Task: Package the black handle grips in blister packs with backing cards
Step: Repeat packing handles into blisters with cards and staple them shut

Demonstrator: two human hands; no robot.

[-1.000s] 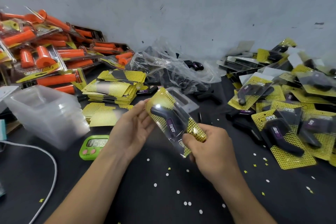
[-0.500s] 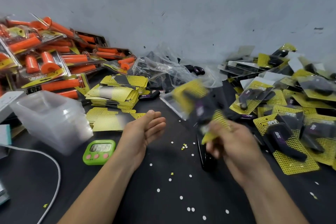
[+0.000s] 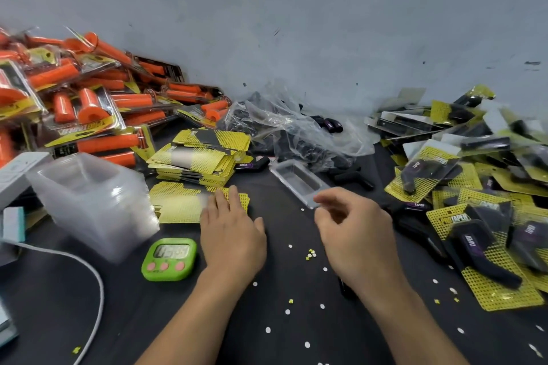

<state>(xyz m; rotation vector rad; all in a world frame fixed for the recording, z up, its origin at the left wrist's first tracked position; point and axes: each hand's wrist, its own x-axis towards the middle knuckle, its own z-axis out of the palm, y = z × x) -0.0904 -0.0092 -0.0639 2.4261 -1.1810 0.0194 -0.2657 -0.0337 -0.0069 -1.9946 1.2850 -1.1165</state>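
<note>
At nine o'clock the orange packs (image 3: 89, 115) are heaped against the wall. In front of them stands a nested stack of clear blisters (image 3: 89, 201). A green timer (image 3: 169, 259) lies on the dark worktop (image 3: 133, 320) at seven o'clock. Just right of the stack the yellow backing cards (image 3: 184, 204) lie fanned, with a taller pile behind them at eleven o'clock. The left hand (image 3: 231, 234) rests on the near cards. Its fingers (image 3: 225, 201) are straight and close together, flat on the top card and pinching nothing. At twelve o'clock a single empty blister (image 3: 299, 184) lies cavity up. Behind it a crumpled clear bag (image 3: 296, 133) holds black handle grips, with loose grips (image 3: 353, 178) at one o'clock. The right hand (image 3: 355, 234) hovers at the blister's near corner. Its fingers are loosely curled and blurred, and whether they touch the blister cannot be told. Finished black packs (image 3: 474, 216) fill three o'clock.

The step looks like the start of a fresh pack, which needs one card and the blister. It would go best if the left fingertips slide off only the top card, so no second card clings to it. The right hand should take the blister by its rim rather than its thin cavity wall, keeping it cavity up and ready for a grip.
</note>
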